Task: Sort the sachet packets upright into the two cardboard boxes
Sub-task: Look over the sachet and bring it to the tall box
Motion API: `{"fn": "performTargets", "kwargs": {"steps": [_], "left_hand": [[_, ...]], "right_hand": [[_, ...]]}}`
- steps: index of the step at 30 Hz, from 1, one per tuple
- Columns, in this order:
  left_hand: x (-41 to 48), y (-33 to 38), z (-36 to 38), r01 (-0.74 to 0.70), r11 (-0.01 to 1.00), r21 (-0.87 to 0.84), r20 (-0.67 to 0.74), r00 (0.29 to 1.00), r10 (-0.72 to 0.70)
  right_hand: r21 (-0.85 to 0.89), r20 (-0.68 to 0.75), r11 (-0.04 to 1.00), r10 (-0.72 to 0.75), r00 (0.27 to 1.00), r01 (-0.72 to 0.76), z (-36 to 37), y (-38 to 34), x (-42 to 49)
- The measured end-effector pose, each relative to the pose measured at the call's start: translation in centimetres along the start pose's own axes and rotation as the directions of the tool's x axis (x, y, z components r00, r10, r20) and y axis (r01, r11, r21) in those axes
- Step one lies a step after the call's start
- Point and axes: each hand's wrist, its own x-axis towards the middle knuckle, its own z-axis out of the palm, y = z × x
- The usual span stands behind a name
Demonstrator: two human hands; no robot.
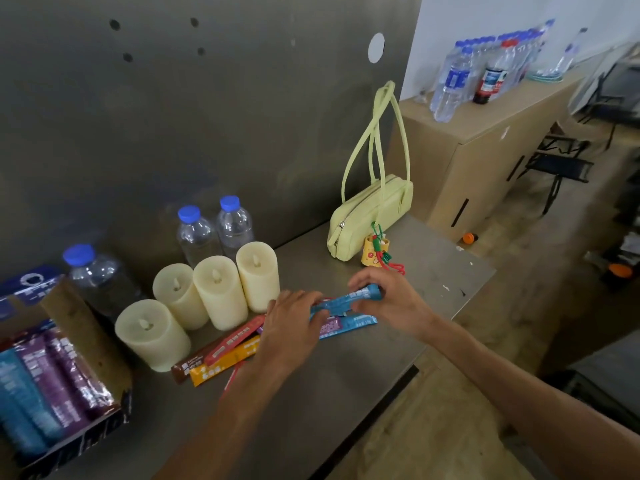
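Head view, box [74, 308] of purple, blue sachets [52, 382], left hand [291, 323], right hand [391, 299] gripping blue sachet [367, 293]

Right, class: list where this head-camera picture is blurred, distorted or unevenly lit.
Head view: the wide lens tilts and bows the grey panel; the cardboard box at the lower-left corner is smeared; the left hand, right hand and the blue sachet they hold are slightly soft, its print unreadable; the far bottles are hazy; light is dim on the panel, brighter at the white wall.
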Motion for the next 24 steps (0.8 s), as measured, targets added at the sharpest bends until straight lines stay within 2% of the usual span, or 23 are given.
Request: {"fn": "performTargets", "kwargs": {"steps": [4, 7, 16, 20, 22, 24], "left_hand": [[-1.5, -0.6, -1.3, 0.044, 0.978, -0.203, 0.100, 0.995, -0.024], [-2.8, -0.9, -2.3, 0.140, 0.929, -0.344, 0.053, 0.990, -0.129], [-8.5, -4.3, -6.4, 0.247, 0.817, -0.521, -0.049, 0.947, -0.318], [-13.0, -7.1, -8.9, 0.271, 0.754, -0.599, -0.158, 0.883, -0.443], [-15.3, -8.7, -10.3, 0.285, 0.715, -0.639, -0.226, 0.818, -0.529], [-17.5, -10.2, -11.6, 0.310, 0.695, -0.649, -0.283, 0.750, -0.598]], "right_hand": [[0.198, 0.063, 0.980, 0.004, 0.998, -0.017, 0.4, -2.1, -0.3], [0.400, 0.075, 0.909, 0.091, 0.993, -0.114, 2.1, -3.3, 0.2], [0.445, 0.116, 0.890, 0.054, 0.992, -0.101, 8.5, -8.7, 1.6], [0.487, 0.186, 0.870, -0.009, 0.983, -0.084, 13.1, -12.6, 1.8], [0.511, 0.251, 0.852, -0.025, 0.968, -0.111, 15.9, -14.8, 1.9], [0.449, 0.333, 0.883, -0.026, 0.942, -0.135, 19.1, -16.7, 1.7]]}}
